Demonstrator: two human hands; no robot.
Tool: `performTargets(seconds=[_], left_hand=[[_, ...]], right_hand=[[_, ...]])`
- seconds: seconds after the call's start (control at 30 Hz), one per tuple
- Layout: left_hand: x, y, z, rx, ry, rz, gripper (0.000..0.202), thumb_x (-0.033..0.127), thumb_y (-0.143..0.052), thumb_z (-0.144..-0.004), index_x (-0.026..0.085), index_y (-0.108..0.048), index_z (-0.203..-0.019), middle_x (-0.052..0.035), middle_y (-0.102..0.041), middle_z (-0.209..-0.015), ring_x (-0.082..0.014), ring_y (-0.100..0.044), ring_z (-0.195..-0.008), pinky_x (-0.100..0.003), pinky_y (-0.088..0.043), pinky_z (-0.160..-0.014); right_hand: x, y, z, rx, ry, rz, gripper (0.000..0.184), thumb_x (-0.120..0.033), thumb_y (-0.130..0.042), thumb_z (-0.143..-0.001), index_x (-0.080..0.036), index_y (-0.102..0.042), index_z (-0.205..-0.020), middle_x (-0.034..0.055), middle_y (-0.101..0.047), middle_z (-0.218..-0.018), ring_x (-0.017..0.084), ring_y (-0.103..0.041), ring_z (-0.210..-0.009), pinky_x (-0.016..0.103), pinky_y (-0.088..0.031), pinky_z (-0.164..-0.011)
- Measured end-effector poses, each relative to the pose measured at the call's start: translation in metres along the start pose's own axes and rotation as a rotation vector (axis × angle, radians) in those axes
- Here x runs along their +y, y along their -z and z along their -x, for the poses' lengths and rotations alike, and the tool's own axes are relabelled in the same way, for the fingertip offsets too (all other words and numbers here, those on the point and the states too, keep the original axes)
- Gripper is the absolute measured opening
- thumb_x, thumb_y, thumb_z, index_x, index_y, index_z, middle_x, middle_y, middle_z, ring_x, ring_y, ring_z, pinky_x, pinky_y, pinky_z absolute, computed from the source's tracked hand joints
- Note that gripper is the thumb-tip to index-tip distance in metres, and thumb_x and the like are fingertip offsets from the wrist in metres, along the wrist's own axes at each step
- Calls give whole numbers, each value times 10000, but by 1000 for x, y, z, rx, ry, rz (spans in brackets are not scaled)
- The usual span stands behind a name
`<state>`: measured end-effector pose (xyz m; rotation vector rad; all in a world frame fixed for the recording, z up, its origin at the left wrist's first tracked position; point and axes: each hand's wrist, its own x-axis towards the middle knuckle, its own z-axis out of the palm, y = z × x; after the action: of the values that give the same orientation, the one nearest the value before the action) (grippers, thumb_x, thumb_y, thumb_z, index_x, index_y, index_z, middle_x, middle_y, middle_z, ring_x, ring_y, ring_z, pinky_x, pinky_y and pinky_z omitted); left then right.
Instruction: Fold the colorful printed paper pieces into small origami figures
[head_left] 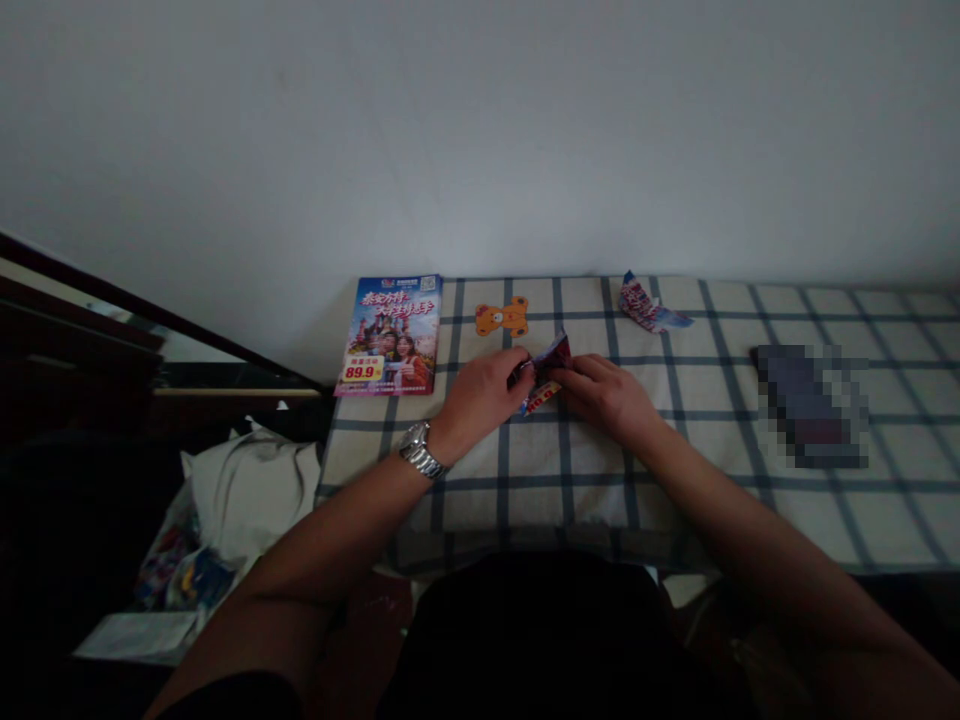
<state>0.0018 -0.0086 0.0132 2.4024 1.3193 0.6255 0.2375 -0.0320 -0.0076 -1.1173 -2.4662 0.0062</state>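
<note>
A small folded piece of printed coloured paper [545, 375] lies between my hands on the checked tablecloth [570, 480]. My left hand [480, 395], with a metal watch on its wrist, pinches the paper's left side. My right hand [604, 392] has its fingers closed on the paper's right side. Both hands rest on the cloth near the middle of the table.
A printed flyer [390, 336] lies at the table's far left corner. An orange bear-shaped cutout [502, 317] sits beside it. Another folded paper piece [649, 305] lies at the back. A blurred dark object [814, 403] is at the right. A white bag [251, 490] lies on the floor at the left.
</note>
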Motion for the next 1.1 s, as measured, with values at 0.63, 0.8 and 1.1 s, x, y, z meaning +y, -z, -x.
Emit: performTargets(seconds=[0.63,0.8,1.1], left_hand=[[-3,-3,2,17,8,200,171,229,-564,-1028,205,-702,-1126,-10,-724,-850,-148,-649,-723,-280,-427,-665],[-3,-2,1,-5,30,221,150,213,-582,-1009,190,-705,-1093,-12,-715,-825,-150,-650,-715,-281,-441,-658],[-6,-6,2,17,24,356,229,280,-547,-1056,203,-664,-1236,-31,-769,-969,-155,-732,-824,-279,-550,-723]], right_hand=[[-2,3,-1,64,-48,-203,219,-297,-579,-1047,-203,-711,-1194,130,-701,-1124,281,-694,-1020,450,-609,-907],[-2,2,-2,104,-90,-308,181,-285,-574,-1055,-248,-674,-1201,121,-648,-1245,269,-679,-1139,440,-602,-973],[4,-8,1,246,-346,-617,373,-296,-687,-961,-272,-519,-1293,75,-674,-1166,226,-733,-950,391,-637,-816]])
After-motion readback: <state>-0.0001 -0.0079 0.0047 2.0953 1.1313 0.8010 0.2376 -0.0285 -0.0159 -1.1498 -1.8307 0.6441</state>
